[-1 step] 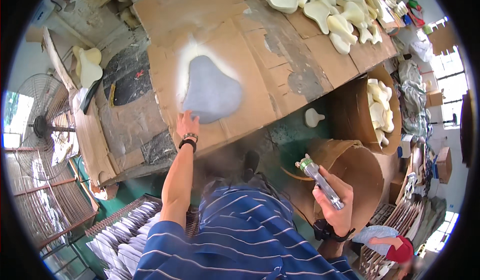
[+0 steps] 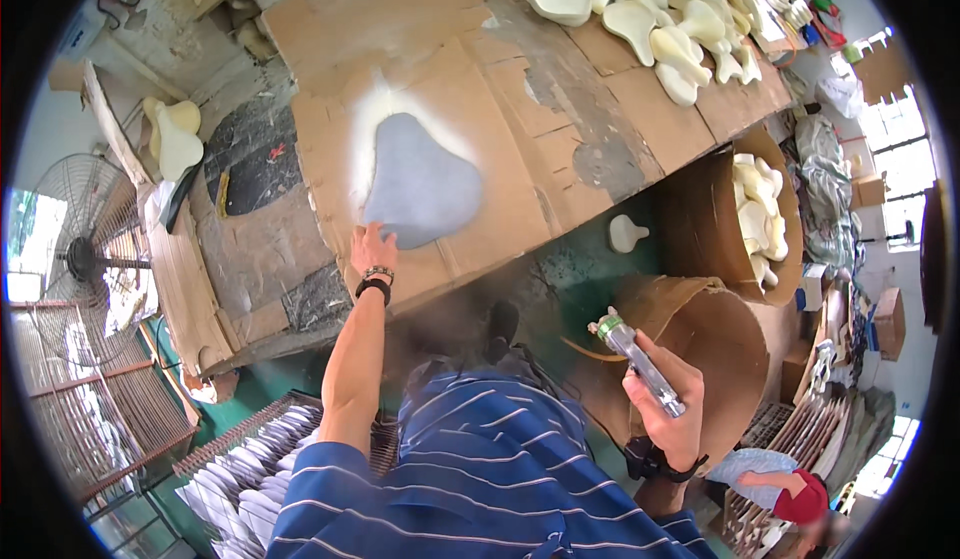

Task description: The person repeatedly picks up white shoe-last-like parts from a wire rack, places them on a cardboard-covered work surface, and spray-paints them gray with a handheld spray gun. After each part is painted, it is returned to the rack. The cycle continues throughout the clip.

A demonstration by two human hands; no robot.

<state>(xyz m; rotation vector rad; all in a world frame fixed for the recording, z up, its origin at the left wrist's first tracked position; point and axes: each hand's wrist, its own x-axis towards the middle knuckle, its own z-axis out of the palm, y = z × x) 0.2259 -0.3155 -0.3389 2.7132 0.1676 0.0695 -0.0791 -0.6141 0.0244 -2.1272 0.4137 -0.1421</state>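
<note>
On the cardboard-covered bench (image 2: 640,119), near its front edge, lies a grey pear-shaped piece (image 2: 422,184), its narrow end pointing away and its broad end toward the person. The left hand (image 2: 371,249) rests fingers-down at its near rim. Bare cardboard surrounds it. The right hand (image 2: 668,399) grips a spray can (image 2: 640,364), nozzle aimed up-left, well apart.

The left arm reaches straight forward, bare from a blue striped short sleeve, a dark band and a beaded bracelet at the wrist. The left hand (image 2: 371,249) lies palm down, fingers spread slightly and pressed flat. The right arm is bent at the elbow and held low near the body, a dark watch on its wrist. The right hand (image 2: 668,397) is closed in a fist-like grip, knuckles outward.
</note>
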